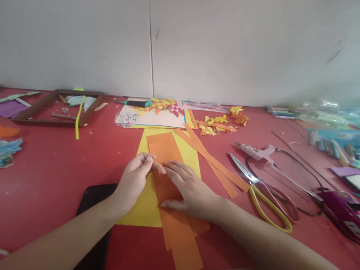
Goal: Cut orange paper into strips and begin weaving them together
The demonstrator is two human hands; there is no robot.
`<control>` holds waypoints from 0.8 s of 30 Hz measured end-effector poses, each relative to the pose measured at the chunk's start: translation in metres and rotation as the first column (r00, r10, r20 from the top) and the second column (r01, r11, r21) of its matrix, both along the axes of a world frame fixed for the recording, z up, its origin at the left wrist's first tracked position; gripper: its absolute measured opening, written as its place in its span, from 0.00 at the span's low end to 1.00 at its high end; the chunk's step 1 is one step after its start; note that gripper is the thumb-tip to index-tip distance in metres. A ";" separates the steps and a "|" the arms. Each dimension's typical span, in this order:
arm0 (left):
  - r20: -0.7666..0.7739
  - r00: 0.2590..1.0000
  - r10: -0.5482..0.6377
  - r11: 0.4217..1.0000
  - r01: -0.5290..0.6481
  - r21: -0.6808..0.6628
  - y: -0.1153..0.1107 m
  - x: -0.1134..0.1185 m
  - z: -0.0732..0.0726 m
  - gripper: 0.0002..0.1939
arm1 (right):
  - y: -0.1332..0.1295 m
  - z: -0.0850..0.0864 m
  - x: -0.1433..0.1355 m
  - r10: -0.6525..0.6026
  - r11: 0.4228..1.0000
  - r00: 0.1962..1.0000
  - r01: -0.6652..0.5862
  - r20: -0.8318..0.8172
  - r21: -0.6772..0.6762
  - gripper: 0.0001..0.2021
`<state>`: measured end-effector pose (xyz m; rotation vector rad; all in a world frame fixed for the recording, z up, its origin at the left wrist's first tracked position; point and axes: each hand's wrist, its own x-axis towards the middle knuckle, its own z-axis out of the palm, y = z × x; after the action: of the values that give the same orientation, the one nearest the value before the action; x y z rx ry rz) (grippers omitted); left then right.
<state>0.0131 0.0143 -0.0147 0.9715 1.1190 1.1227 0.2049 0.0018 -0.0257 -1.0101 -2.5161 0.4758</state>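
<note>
My right hand (188,186) lies on the orange paper (162,142), palm down, fingers stretched out and thumb apart. Close beside it, my left hand (138,177) is closed, thumb against the forefinger; anything between them is too small to make out. Under the orange paper is a yellow sheet (136,212). Wide orange strips (184,247) run from beneath my right hand towards the table's near edge. Two narrow orange paper strips (217,164) cross to the right of the sheet. Scissors (257,189) with yellow and red handles lie beyond them, blades apart.
A black flat object (95,203) lies under my left forearm. To the right are a pink glue gun (259,153) and its cord. Paper scraps (218,124), a cutter (136,103) and a brown frame (47,123) lie towards the white wall (201,45).
</note>
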 end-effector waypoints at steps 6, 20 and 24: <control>0.048 0.997 0.060 0.994 -0.064 0.084 -0.001 -0.001 0.002 0.12 | 0.002 -0.004 0.002 -0.016 0.999 1.000 0.017 -0.015 0.046 0.25; 0.117 0.987 0.115 0.993 -0.119 0.027 0.003 0.000 -0.005 0.15 | 0.001 0.024 0.025 -0.123 0.992 0.791 0.108 -0.599 -0.061 0.18; 0.255 0.967 -0.018 0.983 0.065 -0.174 0.001 0.002 0.010 0.20 | 0.002 0.032 0.034 -0.205 0.952 0.759 0.008 -0.618 -0.306 0.16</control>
<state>0.0151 0.0155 -0.0044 0.6855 0.9694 1.0576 0.2394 0.0034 0.0065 -0.8798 -1.7843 0.9881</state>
